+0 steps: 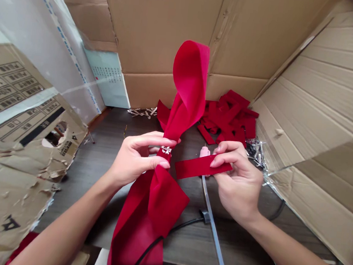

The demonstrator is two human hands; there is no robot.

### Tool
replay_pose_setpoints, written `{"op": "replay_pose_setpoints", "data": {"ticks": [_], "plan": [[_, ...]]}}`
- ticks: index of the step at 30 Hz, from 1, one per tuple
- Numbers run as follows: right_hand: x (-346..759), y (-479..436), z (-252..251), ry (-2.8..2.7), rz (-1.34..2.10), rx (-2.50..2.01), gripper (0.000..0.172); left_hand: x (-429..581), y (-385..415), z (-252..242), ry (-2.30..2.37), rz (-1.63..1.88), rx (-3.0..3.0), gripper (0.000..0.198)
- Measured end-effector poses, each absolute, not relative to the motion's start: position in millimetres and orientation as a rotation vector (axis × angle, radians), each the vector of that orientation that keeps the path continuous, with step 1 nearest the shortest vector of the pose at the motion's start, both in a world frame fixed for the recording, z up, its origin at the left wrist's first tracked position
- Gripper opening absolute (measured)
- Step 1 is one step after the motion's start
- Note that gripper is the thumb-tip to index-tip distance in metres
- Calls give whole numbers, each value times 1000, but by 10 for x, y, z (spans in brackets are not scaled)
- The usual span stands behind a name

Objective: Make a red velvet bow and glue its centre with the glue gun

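Red velvet ribbon (153,213) is clenched tightly in the left hand (138,160) — a short strip (202,167) is best kept pinched flat in the right hand (237,178).

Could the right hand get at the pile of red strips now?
Probably yes: the right hand sits right by the pile of red strips, nothing between, though it holds a strip.

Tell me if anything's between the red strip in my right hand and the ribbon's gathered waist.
Only the fingers of the left hand, wrapped round the ribbon's gathered waist. Nothing else visible lies between that waist and the red strip in the right hand.
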State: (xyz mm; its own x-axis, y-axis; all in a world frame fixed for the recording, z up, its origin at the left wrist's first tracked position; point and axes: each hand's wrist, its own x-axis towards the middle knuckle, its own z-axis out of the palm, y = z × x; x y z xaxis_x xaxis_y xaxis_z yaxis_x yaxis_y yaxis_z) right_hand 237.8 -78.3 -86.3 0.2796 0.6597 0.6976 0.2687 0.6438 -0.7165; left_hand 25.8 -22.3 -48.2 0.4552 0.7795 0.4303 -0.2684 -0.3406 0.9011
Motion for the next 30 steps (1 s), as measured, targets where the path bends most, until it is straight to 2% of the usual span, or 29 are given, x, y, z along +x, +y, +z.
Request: {"op": "replay_pose_setpoints", "data": {"ticks": [7, 13, 17, 22, 30], "plan": [[2384, -786, -820, -1319, 350, -941, 19, 266, -239, -475, 406, 1156, 1586, 37], [2382, -789, -807, -1325, 324, -932, 21, 265, -232, -483, 404, 1154, 1571, 36], [2374, -810, -815, -1318, 351, -965, 16, 267, -225, -497, 414, 1136, 1587, 37], [2402, -822, -897, -1198, 589, -1046, 17, 264, -236, -507, 414, 1134, 1568, 37], [2361, -859, -816, -1060, 1153, -1019, 15, 294, -273, -516, 434, 1200, 1591, 38]]}}
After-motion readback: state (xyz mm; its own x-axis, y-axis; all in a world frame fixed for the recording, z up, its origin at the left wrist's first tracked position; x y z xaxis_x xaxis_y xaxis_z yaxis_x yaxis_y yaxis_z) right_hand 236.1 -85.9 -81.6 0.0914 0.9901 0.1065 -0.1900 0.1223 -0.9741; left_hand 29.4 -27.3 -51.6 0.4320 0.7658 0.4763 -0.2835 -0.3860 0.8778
